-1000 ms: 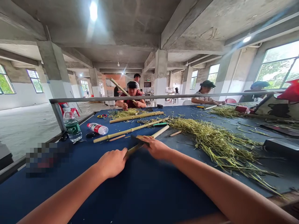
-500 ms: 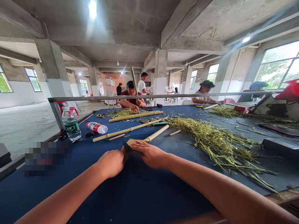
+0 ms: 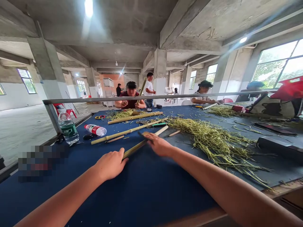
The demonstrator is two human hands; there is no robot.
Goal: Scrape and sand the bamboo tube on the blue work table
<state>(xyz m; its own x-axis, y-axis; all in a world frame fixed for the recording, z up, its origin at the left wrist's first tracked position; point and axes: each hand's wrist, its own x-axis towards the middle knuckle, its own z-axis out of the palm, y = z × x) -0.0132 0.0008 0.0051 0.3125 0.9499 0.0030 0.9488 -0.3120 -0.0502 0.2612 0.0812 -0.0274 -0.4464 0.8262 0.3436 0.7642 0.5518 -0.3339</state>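
Observation:
My left hand [image 3: 110,164] is closed around the near end of a bamboo stick [image 3: 135,149], which slants away to the upper right. Farther along the same stick, my right hand [image 3: 160,145] is wrapped over it. Between that hand and the stick is a folded tan sheet with a dark side, which looks like sandpaper [image 3: 145,133]; most of it is under the fingers. Beyond my hands lie a long thin bamboo stick [image 3: 127,132], a thicker bamboo pole [image 3: 136,117] and a short thin stick [image 3: 115,139].
A pile of green-yellow shavings [image 3: 210,135] spreads across the right of the blue table [image 3: 132,195]. An upright water bottle [image 3: 68,127] and a lying bottle [image 3: 95,130] are at left. A metal rail [image 3: 99,100] crosses behind. Co-workers sit opposite, one holding a bamboo pole [image 3: 142,88].
My right hand has slid up the stick, away from my left hand, with the sheet. More of the stick shows between them. The co-worker opposite has raised a hand and tilted the pole.

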